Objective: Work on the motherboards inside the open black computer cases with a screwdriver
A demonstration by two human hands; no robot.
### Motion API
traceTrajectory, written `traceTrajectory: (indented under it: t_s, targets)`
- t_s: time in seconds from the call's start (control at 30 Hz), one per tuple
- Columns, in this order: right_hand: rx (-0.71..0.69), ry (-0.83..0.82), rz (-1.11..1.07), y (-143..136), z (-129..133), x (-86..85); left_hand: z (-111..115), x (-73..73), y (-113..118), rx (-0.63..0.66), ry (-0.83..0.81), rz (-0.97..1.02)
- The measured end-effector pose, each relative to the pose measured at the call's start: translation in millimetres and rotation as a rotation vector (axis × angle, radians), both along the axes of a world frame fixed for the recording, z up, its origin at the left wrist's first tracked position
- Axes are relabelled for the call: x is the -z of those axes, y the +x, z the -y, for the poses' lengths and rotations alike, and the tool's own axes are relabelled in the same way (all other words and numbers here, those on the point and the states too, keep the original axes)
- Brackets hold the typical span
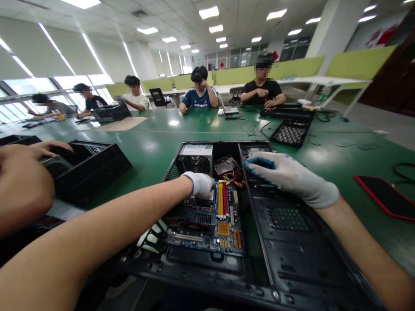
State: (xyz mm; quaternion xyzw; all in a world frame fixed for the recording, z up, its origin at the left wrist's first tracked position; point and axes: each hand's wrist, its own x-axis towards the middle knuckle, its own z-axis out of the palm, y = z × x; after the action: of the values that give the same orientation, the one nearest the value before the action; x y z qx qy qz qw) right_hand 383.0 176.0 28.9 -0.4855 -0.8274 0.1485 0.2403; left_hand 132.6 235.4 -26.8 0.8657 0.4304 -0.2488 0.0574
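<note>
A black computer case (pixel 259 242) lies open before me on the green table. Inside it are a blue motherboard (pixel 207 246), a power supply (pixel 195 157) with a round fan, and a bundle of coloured cables (pixel 236 176). My left hand (pixel 201 185), in a white glove, reaches down to the upper part of the motherboard, left of the yellow and red memory slots (pixel 223 198). Its fingers are drawn together; whatever is at their tips is hidden. Over the case's right-hand section hovers my right hand (pixel 288 175), gloved white with blue on the palm, its fingers curved apart from the thumb, nothing visible in them.
At left, a neighbour's bare arm (pixel 26 185) reaches to another black case (pixel 94 168). A red-edged black pad (pixel 385 196) lies at right. Beyond my case sits a black tray (pixel 289 131) of small parts. Several people work along the table's far side.
</note>
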Motion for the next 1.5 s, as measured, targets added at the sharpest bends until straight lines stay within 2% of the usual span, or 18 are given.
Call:
traceTrajectory:
  t_s: [0.13,0.27,0.63,0.77,0.9,1.27,1.5]
  targets:
    - [-0.025,0.011,-0.004,2,1,4.3,-7,24.4,-6,0.037,-0.013,0.027]
    - [-0.061,0.026,0.000,3,-1,7.6,-12,31.7,-8,0.056,-0.008,0.028]
    - [-0.073,0.068,0.025,1,0,8.6,-11,23.8,-2,0.067,-0.022,-0.036]
    - [-0.049,0.056,0.033,1,-1,9.4,-10,19.2,-1,0.080,0.013,0.009]
    - [-0.066,0.024,0.025,1,0,6.5,-11,16.0,0,0.093,0.018,-0.044]
    - [-0.121,0.003,-0.008,3,1,6.3,-16,23.9,-2,0.114,0.031,-0.095]
    - [-0.112,0.021,0.018,4,-1,8.9,-15,22.8,0,0.105,0.026,-0.116]
